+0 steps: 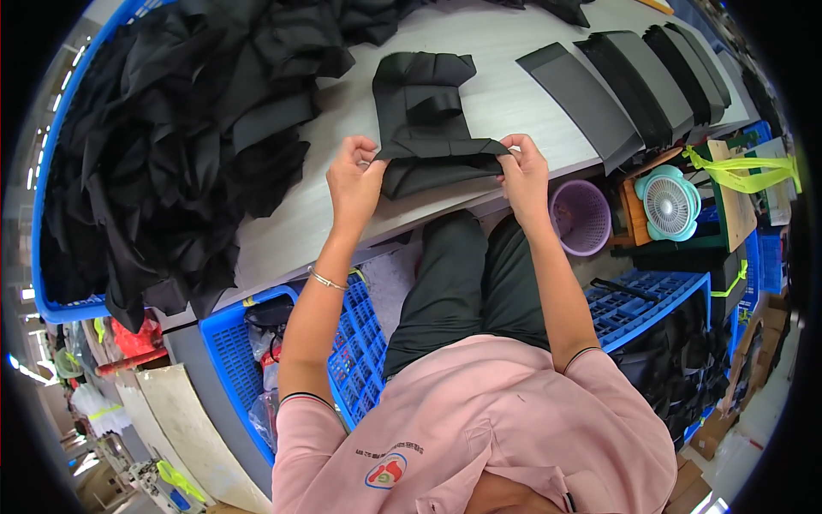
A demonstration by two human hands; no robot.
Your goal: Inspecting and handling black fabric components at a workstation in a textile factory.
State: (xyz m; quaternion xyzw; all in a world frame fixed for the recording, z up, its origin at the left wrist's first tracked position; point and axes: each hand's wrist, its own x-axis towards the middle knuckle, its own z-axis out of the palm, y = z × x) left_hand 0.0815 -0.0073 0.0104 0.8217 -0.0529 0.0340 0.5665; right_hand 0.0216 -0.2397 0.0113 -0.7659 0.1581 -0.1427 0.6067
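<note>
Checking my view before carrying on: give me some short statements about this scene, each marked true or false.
1. The left hand and right hand both pinch the black fabric piece. True.
2. The bracelet is on the right forearm. False: the bracelet is on the left forearm.
3. Dark flat strips lie on the table, right of the black fabric piece. True.
4. The purple basket is left of both hands. False: the purple basket is to their right.

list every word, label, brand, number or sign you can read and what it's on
Pink shirt: small dark lettering beside a round badge, upside down and too small to read clearly.
Black fabric piece: no lettering seen.
</note>
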